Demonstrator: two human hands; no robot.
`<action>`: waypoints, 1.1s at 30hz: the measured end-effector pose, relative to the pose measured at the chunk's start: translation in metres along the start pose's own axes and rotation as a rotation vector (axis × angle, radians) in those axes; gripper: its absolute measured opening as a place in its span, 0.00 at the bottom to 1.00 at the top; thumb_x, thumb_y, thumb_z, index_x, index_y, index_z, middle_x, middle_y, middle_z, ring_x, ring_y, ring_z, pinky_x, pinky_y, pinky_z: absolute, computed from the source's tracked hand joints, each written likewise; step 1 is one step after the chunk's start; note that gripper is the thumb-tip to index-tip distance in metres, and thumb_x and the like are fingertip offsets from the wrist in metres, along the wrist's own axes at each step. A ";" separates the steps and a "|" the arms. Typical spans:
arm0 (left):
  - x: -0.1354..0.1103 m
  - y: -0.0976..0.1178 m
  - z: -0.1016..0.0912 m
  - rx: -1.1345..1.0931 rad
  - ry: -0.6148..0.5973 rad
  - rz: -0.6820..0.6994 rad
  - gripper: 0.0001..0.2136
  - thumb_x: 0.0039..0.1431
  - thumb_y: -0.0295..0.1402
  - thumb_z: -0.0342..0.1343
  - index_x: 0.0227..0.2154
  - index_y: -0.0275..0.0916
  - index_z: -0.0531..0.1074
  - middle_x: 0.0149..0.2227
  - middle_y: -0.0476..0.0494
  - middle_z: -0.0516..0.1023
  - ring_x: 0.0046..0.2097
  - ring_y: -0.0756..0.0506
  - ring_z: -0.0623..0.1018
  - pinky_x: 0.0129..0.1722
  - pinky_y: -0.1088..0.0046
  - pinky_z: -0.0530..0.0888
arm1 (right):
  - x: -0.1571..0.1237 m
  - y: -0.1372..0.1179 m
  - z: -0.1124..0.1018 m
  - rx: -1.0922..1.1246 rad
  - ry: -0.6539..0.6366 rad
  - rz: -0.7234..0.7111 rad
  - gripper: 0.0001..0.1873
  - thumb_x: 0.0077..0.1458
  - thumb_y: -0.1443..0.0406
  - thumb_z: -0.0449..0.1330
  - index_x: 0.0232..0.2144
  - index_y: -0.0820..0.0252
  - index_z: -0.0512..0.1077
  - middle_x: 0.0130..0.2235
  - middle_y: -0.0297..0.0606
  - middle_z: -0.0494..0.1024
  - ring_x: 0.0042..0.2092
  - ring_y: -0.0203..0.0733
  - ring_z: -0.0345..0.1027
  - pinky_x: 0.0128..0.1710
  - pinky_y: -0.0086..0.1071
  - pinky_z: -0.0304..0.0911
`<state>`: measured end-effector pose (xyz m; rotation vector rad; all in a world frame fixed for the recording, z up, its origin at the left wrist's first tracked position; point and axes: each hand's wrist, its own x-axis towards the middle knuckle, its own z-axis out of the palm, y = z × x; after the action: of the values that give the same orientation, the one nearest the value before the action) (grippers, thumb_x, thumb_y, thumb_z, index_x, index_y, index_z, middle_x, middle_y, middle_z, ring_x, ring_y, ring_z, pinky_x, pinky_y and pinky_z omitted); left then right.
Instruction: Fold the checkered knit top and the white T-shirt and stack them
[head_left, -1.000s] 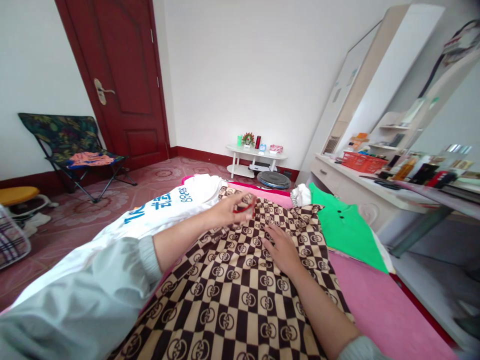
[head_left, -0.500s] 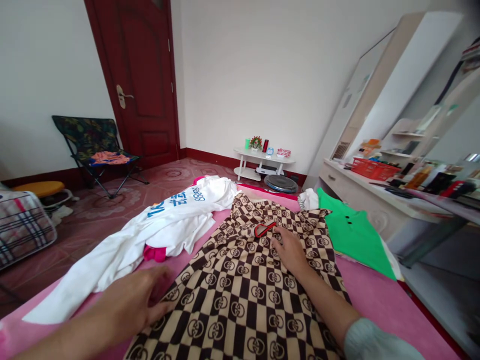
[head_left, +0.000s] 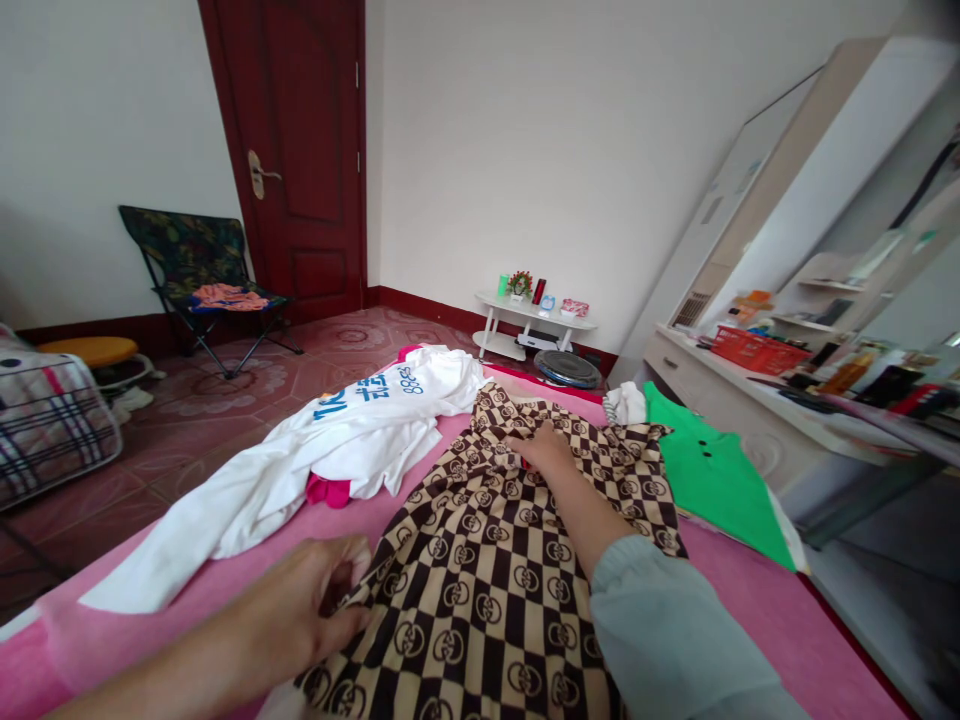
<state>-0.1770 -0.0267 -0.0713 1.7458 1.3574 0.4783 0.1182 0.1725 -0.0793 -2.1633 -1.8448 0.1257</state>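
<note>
A brown-and-beige checkered dress (head_left: 480,600) with a ring-like print lies spread out before me. At its left edge, my left hand (head_left: 319,595) is closed, with the thumb and curled fingers on either side of the cloth. My right hand (head_left: 546,452) reaches over the upper part of the dress. Its fingers are bent onto the cloth at a red-trimmed piece, which they mostly cover. To the left lies a white long-sleeved top (head_left: 352,410) with blue lettering. On the right, a green garment (head_left: 716,470) with dark buttons lies flat beside the dress.
Everything rests on a pink cover (head_left: 757,620). Along the right stands a white dresser (head_left: 720,385) with a red basket (head_left: 757,350) and bottles. Farther back are a small white table (head_left: 525,310), a red door (head_left: 300,130) and a folding chair (head_left: 202,290).
My right hand has moved forward and left onto the red-trimmed piece, now covering most of it. The left hand has closed at the dress's edge. The view has shifted slightly.
</note>
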 end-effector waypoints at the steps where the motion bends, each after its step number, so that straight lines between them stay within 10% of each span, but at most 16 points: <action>1: -0.001 0.002 0.001 -0.007 -0.004 0.009 0.12 0.49 0.40 0.54 0.24 0.40 0.59 0.23 0.52 0.63 0.27 0.49 0.65 0.24 0.75 0.60 | 0.001 -0.005 0.000 -0.041 -0.034 0.084 0.38 0.45 0.51 0.60 0.53 0.69 0.63 0.48 0.62 0.71 0.44 0.57 0.71 0.35 0.43 0.68; 7: -0.005 0.005 0.005 0.039 -0.001 0.031 0.10 0.51 0.41 0.54 0.28 0.41 0.61 0.25 0.53 0.63 0.28 0.50 0.63 0.26 0.77 0.61 | 0.003 -0.022 -0.001 -0.095 -0.154 0.089 0.12 0.48 0.66 0.60 0.37 0.57 0.74 0.41 0.45 0.77 0.43 0.49 0.72 0.39 0.39 0.67; 16: -0.007 0.009 0.008 -0.029 -0.020 0.022 0.11 0.53 0.42 0.54 0.35 0.42 0.67 0.27 0.52 0.67 0.30 0.49 0.65 0.29 0.76 0.64 | 0.001 -0.023 -0.002 -0.066 -0.072 -0.071 0.16 0.47 0.71 0.57 0.40 0.57 0.75 0.45 0.45 0.75 0.45 0.48 0.71 0.41 0.36 0.65; 24: 0.006 0.073 0.008 -0.127 -0.012 0.115 0.12 0.49 0.43 0.55 0.34 0.43 0.68 0.26 0.51 0.67 0.28 0.49 0.64 0.26 0.76 0.64 | 0.041 -0.002 -0.043 0.142 0.229 -0.081 0.23 0.46 0.71 0.54 0.46 0.56 0.73 0.49 0.40 0.74 0.50 0.48 0.67 0.49 0.35 0.61; 29: 0.023 0.106 0.038 -0.117 -0.146 0.158 0.11 0.50 0.39 0.54 0.37 0.44 0.71 0.28 0.52 0.68 0.29 0.50 0.65 0.27 0.78 0.64 | 0.054 0.030 -0.031 0.227 0.221 -0.034 0.24 0.45 0.69 0.54 0.48 0.58 0.73 0.48 0.39 0.75 0.49 0.46 0.68 0.50 0.33 0.61; 33: 0.050 0.097 0.079 -0.168 -0.494 0.178 0.15 0.46 0.33 0.59 0.40 0.40 0.73 0.27 0.53 0.69 0.28 0.52 0.68 0.26 0.81 0.64 | 0.046 0.055 0.002 0.222 0.188 0.027 0.24 0.45 0.69 0.55 0.47 0.62 0.73 0.46 0.43 0.76 0.48 0.47 0.69 0.48 0.34 0.62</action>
<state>-0.0443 -0.0158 -0.0479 1.7068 0.7966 0.2243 0.1777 0.2103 -0.0902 -1.9767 -1.6171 0.1224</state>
